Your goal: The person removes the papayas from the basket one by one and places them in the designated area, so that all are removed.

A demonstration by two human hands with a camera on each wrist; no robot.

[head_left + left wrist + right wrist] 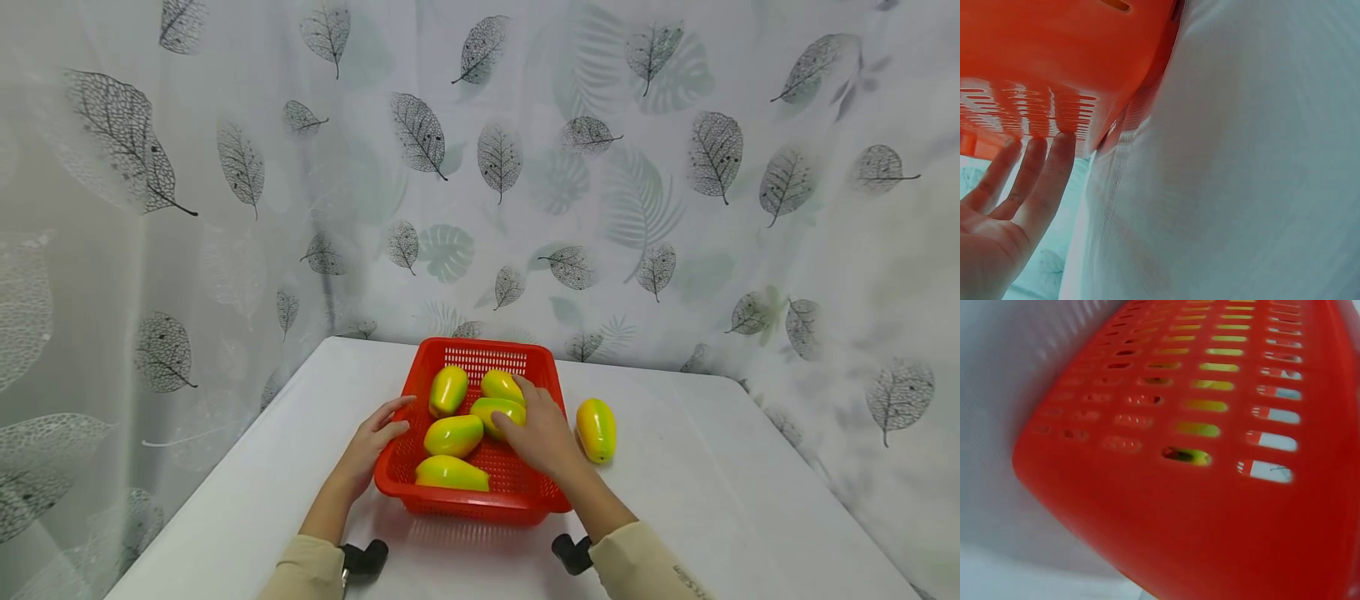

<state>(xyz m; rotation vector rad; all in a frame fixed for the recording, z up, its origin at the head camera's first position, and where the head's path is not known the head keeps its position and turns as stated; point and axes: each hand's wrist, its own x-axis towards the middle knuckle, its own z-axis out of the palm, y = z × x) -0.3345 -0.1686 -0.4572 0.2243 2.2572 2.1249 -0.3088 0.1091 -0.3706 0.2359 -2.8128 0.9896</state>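
Note:
A red plastic basket [420,498] with slotted walls holds several smooth yellow-green fruits that look like mangoes or small papayas. My left hand [367,446] is at the basket's left side; in the left wrist view its extended fingertips touch the slotted outer wall. Reaching over the right rim, my right hand [543,429] grips a yellow-green fruit [487,410] in the middle, thumb on the near side and fingers on the far side. The hand covers that fruit's right end. Another fruit [501,385] lies just behind it, close to the fingers. The right wrist view shows only the basket's outer wall [1116,506].
One more yellow-green fruit [596,431] lies on the white-covered table [720,475], right of the basket. Other fruits sit at the basket's back left [448,392], left middle [453,436] and front [450,473]. A leaf-patterned curtain [510,233] hangs behind the table.

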